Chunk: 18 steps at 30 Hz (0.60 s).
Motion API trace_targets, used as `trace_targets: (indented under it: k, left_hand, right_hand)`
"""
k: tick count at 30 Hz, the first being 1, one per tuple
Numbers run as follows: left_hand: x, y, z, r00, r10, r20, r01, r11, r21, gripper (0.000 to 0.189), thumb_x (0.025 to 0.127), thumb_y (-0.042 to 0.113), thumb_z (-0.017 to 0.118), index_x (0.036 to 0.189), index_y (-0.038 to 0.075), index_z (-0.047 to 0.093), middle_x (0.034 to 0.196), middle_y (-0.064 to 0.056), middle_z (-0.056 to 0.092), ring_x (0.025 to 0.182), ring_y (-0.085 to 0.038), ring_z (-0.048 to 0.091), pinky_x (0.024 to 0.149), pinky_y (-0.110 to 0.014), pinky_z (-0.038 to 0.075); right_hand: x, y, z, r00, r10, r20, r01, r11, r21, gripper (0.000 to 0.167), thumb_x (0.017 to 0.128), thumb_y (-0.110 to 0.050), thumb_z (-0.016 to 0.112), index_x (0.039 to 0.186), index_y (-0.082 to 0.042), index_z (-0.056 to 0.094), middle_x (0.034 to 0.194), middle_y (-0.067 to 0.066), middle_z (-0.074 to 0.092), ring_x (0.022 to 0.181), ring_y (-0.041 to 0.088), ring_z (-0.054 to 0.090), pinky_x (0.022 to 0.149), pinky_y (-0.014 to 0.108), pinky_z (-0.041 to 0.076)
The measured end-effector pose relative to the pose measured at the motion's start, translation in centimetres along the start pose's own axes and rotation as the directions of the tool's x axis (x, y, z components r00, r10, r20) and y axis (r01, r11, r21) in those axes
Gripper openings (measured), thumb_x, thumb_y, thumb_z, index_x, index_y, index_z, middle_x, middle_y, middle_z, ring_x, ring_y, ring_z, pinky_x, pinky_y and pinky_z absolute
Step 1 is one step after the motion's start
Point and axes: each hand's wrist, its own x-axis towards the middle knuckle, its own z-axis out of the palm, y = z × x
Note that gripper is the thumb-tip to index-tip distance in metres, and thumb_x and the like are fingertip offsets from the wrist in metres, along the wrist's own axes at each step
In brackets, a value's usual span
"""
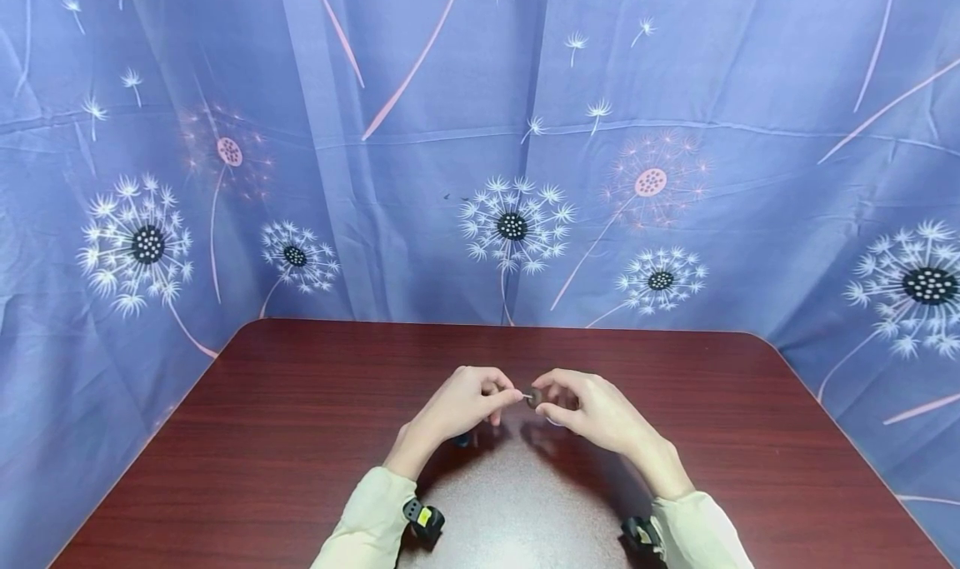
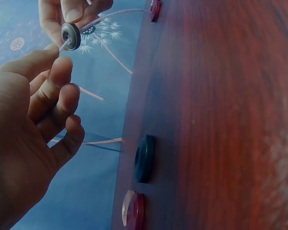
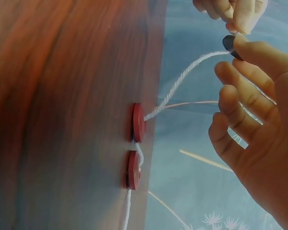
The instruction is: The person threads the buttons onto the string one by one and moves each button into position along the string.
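A dark grey-brown button (image 2: 70, 37) is held up above the table between the two hands. My right hand (image 1: 596, 409) pinches it by its edge between thumb and fingers. A pale cord (image 3: 182, 76) goes through the button, and its short end is pinched between the thumb and forefinger of my left hand (image 1: 468, 402). Behind the button the cord sags to a red button (image 3: 139, 123) on the table. It runs on through a second red button (image 3: 133, 170), and its tail leaves the right wrist view at the bottom.
On the table (image 1: 315, 436), in the left wrist view, stand a dark teal button (image 2: 145, 159), another red button (image 2: 137, 212) and a pale pink button (image 2: 126, 206) partly behind it. A blue dandelion-print cloth (image 1: 420, 244) hangs beyond the table's far edge.
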Motion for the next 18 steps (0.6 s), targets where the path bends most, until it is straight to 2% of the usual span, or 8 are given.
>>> trace_targets:
  k: [3, 9, 13, 18]
  left_hand:
    - [-0.03, -0.04, -0.02, 1.0, -0.005, 0.002, 0.005, 1.0, -0.002, 0.031, 0.093, 0.048, 0.065, 0.09, 0.018, 0.071, 0.056, 0.012, 0.062, 0.061, -0.02, 0.064, 0.057, -0.024, 0.047]
    - [-0.12, 0.13, -0.07, 1.0, 0.002, -0.013, -0.002, 1.0, -0.024, 0.018, 0.094, 0.042, 0.066, 0.089, 0.025, 0.07, 0.057, 0.011, 0.063, 0.062, -0.024, 0.067, 0.057, -0.024, 0.048]
    - [-0.11, 0.22, -0.02, 1.0, 0.008, -0.016, -0.008, 1.0, -0.013, 0.017, 0.094, 0.039, 0.066, 0.092, 0.023, 0.071, 0.057, 0.011, 0.063, 0.061, -0.021, 0.066, 0.058, -0.023, 0.047]
    - [-0.07, 0.24, 0.05, 1.0, 0.017, -0.017, -0.017, 1.0, 0.005, 0.013, 0.094, 0.041, 0.065, 0.091, 0.029, 0.07, 0.057, 0.013, 0.062, 0.059, -0.013, 0.063, 0.06, -0.022, 0.046]
  right_hand:
    - [-0.04, 0.03, 0.0, 1.0, 0.009, 0.008, -0.009, 1.0, 0.003, 0.026, 0.09, -0.03, 0.073, 0.115, -0.021, 0.068, 0.079, -0.018, 0.067, 0.059, 0.002, 0.059, 0.056, 0.022, 0.046]
    - [-0.08, 0.18, 0.02, 0.999, 0.026, 0.038, -0.027, 1.0, 0.007, 0.023, 0.09, -0.03, 0.073, 0.112, -0.027, 0.067, 0.079, -0.018, 0.067, 0.062, 0.002, 0.059, 0.058, 0.022, 0.047]
    - [-0.08, 0.43, 0.01, 0.998, 0.02, 0.064, -0.02, 1.0, 0.003, 0.024, 0.09, -0.03, 0.073, 0.113, -0.024, 0.067, 0.081, -0.018, 0.067, 0.064, 0.001, 0.058, 0.061, 0.022, 0.047]
    - [-0.12, 0.82, 0.03, 0.994, 0.021, 0.104, -0.02, 1.0, -0.015, 0.026, 0.091, -0.032, 0.072, 0.114, -0.021, 0.068, 0.083, -0.016, 0.066, 0.067, 0.0, 0.058, 0.063, 0.022, 0.047]
